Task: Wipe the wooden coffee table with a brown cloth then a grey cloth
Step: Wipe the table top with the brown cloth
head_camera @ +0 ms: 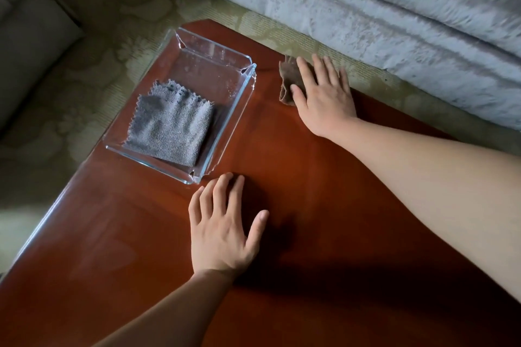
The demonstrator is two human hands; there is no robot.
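brown cloth (288, 80) pressed under the flat right grip (324, 96); left grip (222, 231) spread, holding nothing.

a clear tray (225, 121) with low walls and notched corners sits just beyond the left hand (222, 231), and left of the right hand (324, 93). a pale grey velvet sofa (394, 22) with two seat cushions stands beyond the right hand. a patterned beige carpet (127, 8) covers the floor. a grey upholstered seat (28, 36) shows far left of the left hand, dimly lit.
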